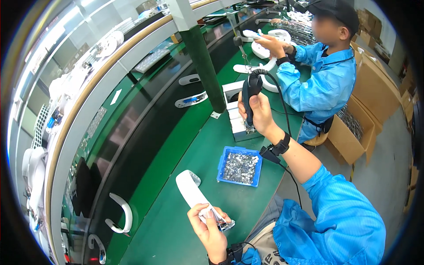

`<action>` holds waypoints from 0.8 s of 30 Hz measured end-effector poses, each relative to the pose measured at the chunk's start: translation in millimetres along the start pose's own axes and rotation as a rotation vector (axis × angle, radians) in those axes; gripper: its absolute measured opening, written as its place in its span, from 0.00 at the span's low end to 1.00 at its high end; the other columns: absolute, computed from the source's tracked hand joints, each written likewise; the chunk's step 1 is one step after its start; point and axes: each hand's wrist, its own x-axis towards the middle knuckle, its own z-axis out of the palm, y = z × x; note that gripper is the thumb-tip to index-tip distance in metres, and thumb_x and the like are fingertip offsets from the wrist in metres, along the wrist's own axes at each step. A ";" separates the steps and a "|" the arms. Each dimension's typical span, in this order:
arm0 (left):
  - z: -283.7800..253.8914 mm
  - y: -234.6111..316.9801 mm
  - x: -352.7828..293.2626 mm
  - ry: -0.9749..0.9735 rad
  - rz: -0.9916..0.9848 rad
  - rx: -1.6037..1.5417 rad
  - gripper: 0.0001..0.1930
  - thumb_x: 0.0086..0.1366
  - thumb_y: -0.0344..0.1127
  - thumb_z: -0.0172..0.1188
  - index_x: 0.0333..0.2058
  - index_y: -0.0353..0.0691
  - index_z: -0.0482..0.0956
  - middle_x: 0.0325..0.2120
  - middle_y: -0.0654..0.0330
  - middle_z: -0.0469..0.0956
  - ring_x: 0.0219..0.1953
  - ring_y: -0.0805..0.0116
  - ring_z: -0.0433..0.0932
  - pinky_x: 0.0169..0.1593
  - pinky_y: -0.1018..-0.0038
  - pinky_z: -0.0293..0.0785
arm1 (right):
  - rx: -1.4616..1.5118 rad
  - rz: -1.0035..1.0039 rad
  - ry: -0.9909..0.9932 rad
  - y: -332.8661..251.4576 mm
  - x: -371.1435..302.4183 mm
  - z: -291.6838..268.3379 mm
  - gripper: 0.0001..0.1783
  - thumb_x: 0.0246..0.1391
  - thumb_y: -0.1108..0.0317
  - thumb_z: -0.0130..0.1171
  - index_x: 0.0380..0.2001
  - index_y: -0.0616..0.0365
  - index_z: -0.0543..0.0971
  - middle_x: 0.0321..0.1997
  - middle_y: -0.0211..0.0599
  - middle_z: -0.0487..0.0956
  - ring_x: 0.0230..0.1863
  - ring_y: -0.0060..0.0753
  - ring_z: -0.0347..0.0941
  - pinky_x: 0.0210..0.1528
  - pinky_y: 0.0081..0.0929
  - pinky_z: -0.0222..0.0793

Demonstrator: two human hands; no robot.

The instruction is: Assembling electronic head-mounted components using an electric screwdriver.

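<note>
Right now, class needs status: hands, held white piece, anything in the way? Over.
Left hand holds curved white piece. Right hand grips black corded tool. Blue bin of small metal pieces between the hands, possibly in the way.

1 tool (250, 95) in right hand (261, 114), 1 white part (191, 191) in left hand (209, 227). 4 belt parts (127, 213) left of green post (201, 66). 1 bin (242, 150), bits (240, 168) uncountable. 1 co-worker (327, 79).
</note>
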 end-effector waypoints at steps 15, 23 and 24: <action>-8.3 -4.7 2.1 -0.051 0.029 -0.007 0.11 0.81 0.30 0.45 0.58 0.45 0.64 0.25 0.57 0.77 0.25 0.71 0.76 0.33 0.74 0.74 | 0.019 -0.056 0.011 -19.6 -8.5 12.6 0.36 0.71 0.33 0.50 0.42 0.64 0.73 0.25 0.31 0.72 0.23 0.20 0.68 0.26 0.20 0.65; -6.6 -6.4 -1.4 -0.019 0.040 -0.031 0.11 0.82 0.32 0.45 0.59 0.45 0.64 0.25 0.57 0.76 0.25 0.72 0.75 0.32 0.74 0.74 | -0.082 -0.001 0.018 3.0 -0.1 -1.7 0.34 0.70 0.34 0.52 0.38 0.61 0.73 0.26 0.30 0.73 0.22 0.19 0.68 0.26 0.19 0.65; -6.1 -7.6 -1.0 -0.017 0.044 -0.024 0.11 0.82 0.32 0.45 0.59 0.45 0.64 0.25 0.57 0.76 0.25 0.72 0.75 0.32 0.74 0.74 | -0.092 0.049 -0.004 1.5 1.1 -0.7 0.34 0.70 0.34 0.52 0.38 0.61 0.72 0.25 0.30 0.73 0.22 0.18 0.68 0.25 0.19 0.65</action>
